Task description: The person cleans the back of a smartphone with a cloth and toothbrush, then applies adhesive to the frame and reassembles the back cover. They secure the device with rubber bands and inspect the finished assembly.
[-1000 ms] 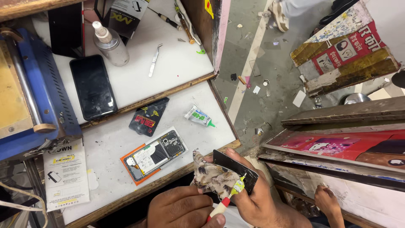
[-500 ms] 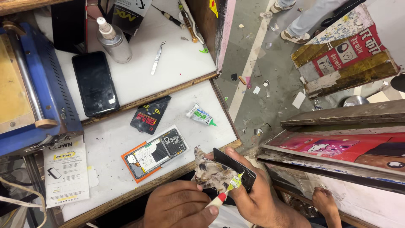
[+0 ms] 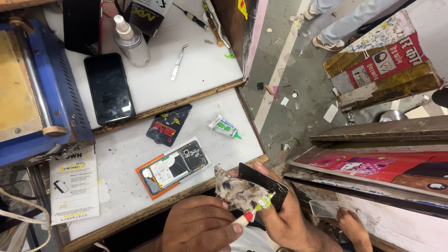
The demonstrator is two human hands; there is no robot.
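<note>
Left hand (image 3: 203,226) was closed around a crumpled patterned cloth (image 3: 235,190) and a thin red-and-white tool with a green tip (image 3: 254,211), tool pinched between thumb and fingers; right hand (image 3: 284,217) gripped a dark flat phone panel (image 3: 261,183) from below, fingers wrapped round its far edge, panel tilted toward the camera; judged: that grip kept the panel's face exposed to the cloth and tool tip, which both touched it near its lower edge.

Landmark = opened phone in orange case (image 3: 172,167) on the white lower bench (image 3: 116,158); hands and panel were just right of and below it, off the bench's front edge, so the work sat over the lap, apart from the parts on the bench; small glue tube with green cap (image 3: 224,127) lay up-right of the opened phone, near; black sachet (image 3: 169,124) just above it; printed white leaflet (image 3: 74,184) well to its left.

Further above it, on the upper shelf: black phone face-up (image 3: 109,87), spray bottle (image 3: 131,43), metal tweezers (image 3: 178,61); blue machine (image 3: 42,93) up-left.

Another person's hand (image 3: 352,226) showed lower right, well apart from the panel; someone's legs and shoes (image 3: 326,32) on the floor top right.
</note>
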